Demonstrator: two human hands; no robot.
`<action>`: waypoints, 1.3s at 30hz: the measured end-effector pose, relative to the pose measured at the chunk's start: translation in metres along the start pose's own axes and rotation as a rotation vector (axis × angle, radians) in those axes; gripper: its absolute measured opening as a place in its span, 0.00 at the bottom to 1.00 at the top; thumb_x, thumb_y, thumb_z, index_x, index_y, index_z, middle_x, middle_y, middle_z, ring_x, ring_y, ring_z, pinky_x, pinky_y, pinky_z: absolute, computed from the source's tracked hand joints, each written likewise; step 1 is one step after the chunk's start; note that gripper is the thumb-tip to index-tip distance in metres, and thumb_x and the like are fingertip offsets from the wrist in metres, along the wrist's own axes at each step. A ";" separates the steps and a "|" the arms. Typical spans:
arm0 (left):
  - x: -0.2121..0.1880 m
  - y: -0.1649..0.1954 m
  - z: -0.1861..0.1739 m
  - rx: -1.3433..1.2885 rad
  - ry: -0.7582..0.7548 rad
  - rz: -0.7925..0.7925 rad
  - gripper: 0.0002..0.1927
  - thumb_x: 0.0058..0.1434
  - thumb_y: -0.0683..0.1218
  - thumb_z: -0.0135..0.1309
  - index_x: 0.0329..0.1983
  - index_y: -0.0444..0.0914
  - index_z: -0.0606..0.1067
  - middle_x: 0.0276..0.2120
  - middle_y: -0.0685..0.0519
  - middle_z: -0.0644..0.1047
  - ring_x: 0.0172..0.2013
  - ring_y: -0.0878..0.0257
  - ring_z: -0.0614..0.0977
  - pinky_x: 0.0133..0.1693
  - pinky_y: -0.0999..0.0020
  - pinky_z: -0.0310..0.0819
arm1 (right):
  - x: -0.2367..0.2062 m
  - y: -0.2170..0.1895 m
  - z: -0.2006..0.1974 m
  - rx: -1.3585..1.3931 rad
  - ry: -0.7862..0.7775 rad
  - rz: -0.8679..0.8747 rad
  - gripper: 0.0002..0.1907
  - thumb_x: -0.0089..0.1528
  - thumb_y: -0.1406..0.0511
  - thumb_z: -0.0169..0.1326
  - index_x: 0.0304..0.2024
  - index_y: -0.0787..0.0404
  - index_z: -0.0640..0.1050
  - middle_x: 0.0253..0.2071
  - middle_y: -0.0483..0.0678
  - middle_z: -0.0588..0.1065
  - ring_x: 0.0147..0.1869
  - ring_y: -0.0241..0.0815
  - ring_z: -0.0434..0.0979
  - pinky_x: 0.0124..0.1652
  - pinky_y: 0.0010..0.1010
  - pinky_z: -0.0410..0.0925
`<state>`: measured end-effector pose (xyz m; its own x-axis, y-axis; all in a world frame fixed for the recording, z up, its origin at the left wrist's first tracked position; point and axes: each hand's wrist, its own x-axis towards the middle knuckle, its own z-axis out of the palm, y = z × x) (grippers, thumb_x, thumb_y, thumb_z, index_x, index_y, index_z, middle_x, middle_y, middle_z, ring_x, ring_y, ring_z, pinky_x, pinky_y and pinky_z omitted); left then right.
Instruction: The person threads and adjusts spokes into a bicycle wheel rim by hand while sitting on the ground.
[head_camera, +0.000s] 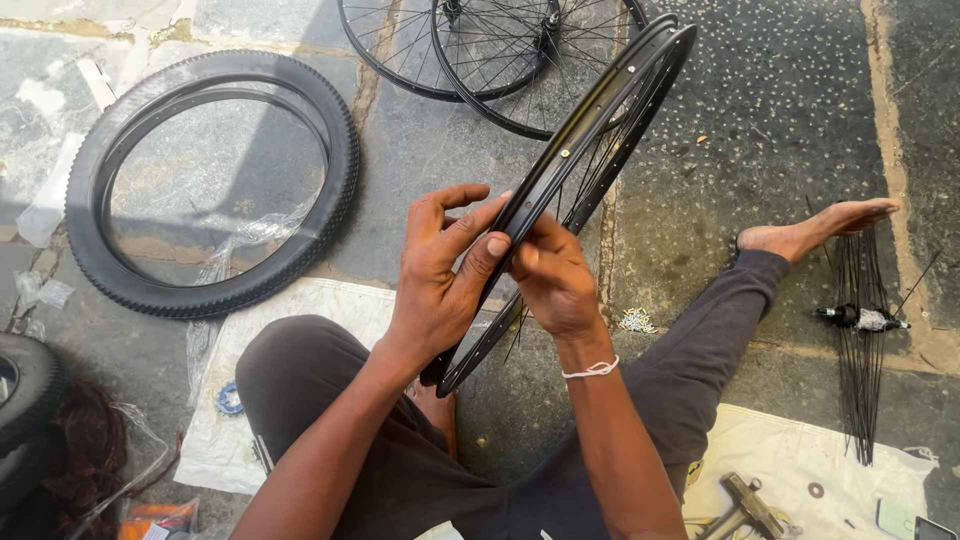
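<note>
Stone paving (780, 120) carries everything, and the person sits on it with legs spread, one bare foot (820, 228) stretched toward the right edge. Both hands meet near the middle of the floor on a black bicycle rim (600, 125) — it stands on edge, tilted, its lower end down between the thighs and its upper end reaching toward the top edge. The left hand (440, 275) wraps the rim from the left, fingers curled over its outer face and thumb pressed on the edge. The right hand (555, 280) sits just beside it on the rim's right side, fingers pinched together at the rim wall; what they pinch is too small to tell.

Behind the rim's top, two spoked wheels (480, 60) lie overlapping at the top edge, close to it. A knobby tyre (215, 180) lies flat well to the left, with clear film inside it. Right of the foot, a bundle of black spokes with a hub (862, 318) lies near the right edge. Bare paving stays open between the rim and the foot — the widest free stretch. White cloth (830, 470) at the lower right holds a metal tool (748, 505).
</note>
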<state>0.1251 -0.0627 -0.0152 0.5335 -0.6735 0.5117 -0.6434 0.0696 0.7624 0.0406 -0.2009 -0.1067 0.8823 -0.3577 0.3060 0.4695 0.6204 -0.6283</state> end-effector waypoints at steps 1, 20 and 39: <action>0.000 0.000 0.000 -0.030 -0.002 -0.010 0.19 0.74 0.52 0.52 0.64 0.42 0.76 0.59 0.45 0.72 0.59 0.54 0.72 0.59 0.61 0.70 | -0.001 -0.001 0.000 -0.015 0.016 0.020 0.17 0.78 0.63 0.51 0.57 0.75 0.77 0.47 0.50 0.78 0.49 0.37 0.75 0.55 0.31 0.69; -0.006 -0.003 0.003 -0.073 -0.053 0.049 0.18 0.75 0.49 0.49 0.65 0.38 0.74 0.60 0.44 0.72 0.59 0.54 0.73 0.59 0.61 0.71 | -0.004 0.003 -0.015 -0.085 0.058 -0.010 0.18 0.68 0.66 0.57 0.58 0.68 0.76 0.44 0.45 0.77 0.46 0.33 0.74 0.50 0.27 0.68; 0.002 0.004 0.013 -0.133 -0.018 -0.027 0.18 0.73 0.47 0.54 0.63 0.37 0.76 0.57 0.45 0.74 0.58 0.56 0.77 0.60 0.63 0.71 | -0.042 0.012 -0.031 -0.351 0.962 -0.198 0.08 0.63 0.74 0.52 0.45 0.67 0.74 0.38 0.49 0.75 0.36 0.37 0.75 0.32 0.28 0.73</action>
<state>0.1168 -0.0733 -0.0158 0.5390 -0.6895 0.4837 -0.5495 0.1474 0.8224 0.0084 -0.1995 -0.1493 0.3177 -0.9317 -0.1762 0.4303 0.3072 -0.8488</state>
